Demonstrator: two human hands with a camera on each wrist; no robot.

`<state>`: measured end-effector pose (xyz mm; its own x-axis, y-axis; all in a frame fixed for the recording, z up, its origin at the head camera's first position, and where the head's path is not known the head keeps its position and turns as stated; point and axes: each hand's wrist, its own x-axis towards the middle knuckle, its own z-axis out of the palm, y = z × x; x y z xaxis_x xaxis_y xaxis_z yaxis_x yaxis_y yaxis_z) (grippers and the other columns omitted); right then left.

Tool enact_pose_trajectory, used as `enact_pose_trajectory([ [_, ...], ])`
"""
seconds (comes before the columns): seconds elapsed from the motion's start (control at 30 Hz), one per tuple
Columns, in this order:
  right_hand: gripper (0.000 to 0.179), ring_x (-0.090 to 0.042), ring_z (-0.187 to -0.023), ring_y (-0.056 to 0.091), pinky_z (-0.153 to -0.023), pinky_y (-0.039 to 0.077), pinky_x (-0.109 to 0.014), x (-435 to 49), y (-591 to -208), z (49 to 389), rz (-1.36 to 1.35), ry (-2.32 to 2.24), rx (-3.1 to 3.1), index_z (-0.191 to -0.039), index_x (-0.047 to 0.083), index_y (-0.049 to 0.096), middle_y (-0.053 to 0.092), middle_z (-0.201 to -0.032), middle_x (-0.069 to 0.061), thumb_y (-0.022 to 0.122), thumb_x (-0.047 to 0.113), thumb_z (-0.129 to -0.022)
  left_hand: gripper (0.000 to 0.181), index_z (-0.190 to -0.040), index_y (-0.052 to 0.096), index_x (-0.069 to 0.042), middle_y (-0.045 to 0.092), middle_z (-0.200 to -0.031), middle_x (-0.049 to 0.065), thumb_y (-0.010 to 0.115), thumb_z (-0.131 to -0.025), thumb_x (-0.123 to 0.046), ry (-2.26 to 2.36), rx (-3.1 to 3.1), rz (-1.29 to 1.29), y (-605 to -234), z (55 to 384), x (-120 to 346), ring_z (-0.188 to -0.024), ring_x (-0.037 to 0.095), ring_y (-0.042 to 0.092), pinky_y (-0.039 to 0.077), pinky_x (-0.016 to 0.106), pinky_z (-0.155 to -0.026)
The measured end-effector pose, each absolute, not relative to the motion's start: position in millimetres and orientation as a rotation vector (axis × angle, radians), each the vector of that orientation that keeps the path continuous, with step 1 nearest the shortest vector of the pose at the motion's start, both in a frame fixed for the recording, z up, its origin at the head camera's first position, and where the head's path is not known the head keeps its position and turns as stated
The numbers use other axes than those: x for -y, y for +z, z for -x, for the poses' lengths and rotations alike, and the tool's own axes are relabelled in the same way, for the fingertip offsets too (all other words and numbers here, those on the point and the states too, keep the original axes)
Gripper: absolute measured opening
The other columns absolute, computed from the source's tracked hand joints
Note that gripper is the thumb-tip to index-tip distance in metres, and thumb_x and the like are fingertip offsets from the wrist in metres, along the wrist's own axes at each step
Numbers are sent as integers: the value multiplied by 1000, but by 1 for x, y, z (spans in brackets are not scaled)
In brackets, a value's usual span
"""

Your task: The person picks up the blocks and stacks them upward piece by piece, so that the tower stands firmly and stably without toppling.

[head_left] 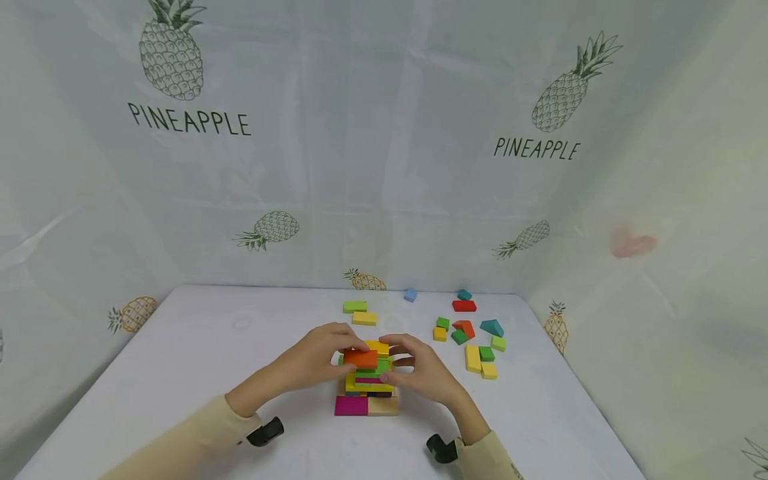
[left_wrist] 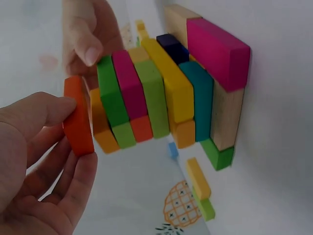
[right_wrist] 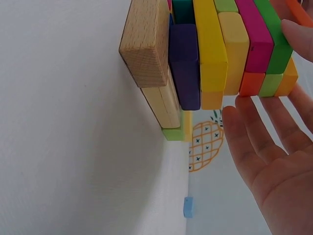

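A tower of colored wooden blocks (head_left: pixel 369 386) rises from the table in front of me, with a magenta block (left_wrist: pixel 217 51) and a plain wood block at its foot. My left hand (head_left: pixel 327 353) pinches an orange block (left_wrist: pixel 78 116) between thumb and fingertips. In the left wrist view, a narrow gap separates it from the yellow-orange block (left_wrist: pixel 103 125) on top. My right hand (head_left: pixel 423 370) cups the tower's right side near the upper layers. Its thumb tip lies right at the green block (right_wrist: pixel 275 36), and its fingers (right_wrist: pixel 254 129) are extended along the side.
Several loose blocks, among them a red block (head_left: pixel 465 306) and a teal triangular block (head_left: pixel 492 327), lie at the right rear of the white table (head_left: pixel 198 360). Behind the tower lie a light green block (head_left: pixel 355 307) and a yellow block (head_left: pixel 364 319). A pineapple-printed curtain (head_left: pixel 384 167) hangs behind.
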<state>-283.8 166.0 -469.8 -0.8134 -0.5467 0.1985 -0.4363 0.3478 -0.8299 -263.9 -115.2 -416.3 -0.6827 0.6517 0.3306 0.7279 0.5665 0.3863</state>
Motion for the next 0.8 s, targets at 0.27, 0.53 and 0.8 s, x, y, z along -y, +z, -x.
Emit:
enact_pose_trajectory([
  [0.27,63,-37,-128,62,-108,54,-55,-167,-469,283,921,-1493,-2465,-150,15,57,62,-143,1,84,24,-94,29,-122,80,-16,69,-110,-10,84,-93,-20,-721,2644,1172,-420,263,101,-101,8,59,57,29,-91],
  [0.53,64,-39,-126,63,-108,54,-55,-167,-470,283,941,-1502,-2454,-150,12,57,62,-144,-1,84,23,-94,28,-120,81,-17,70,-110,-9,84,-93,-20,-709,2634,1146,-425,263,97,-104,10,59,56,29,-90],
  [0.8,63,-38,-126,62,-108,54,-55,-167,-469,283,934,-1499,-2464,-150,13,57,63,-142,-1,84,24,-95,27,-118,82,-16,68,-107,-9,86,-92,-23,-730,2611,1133,-428,263,96,-103,10,59,57,28,-91],
])
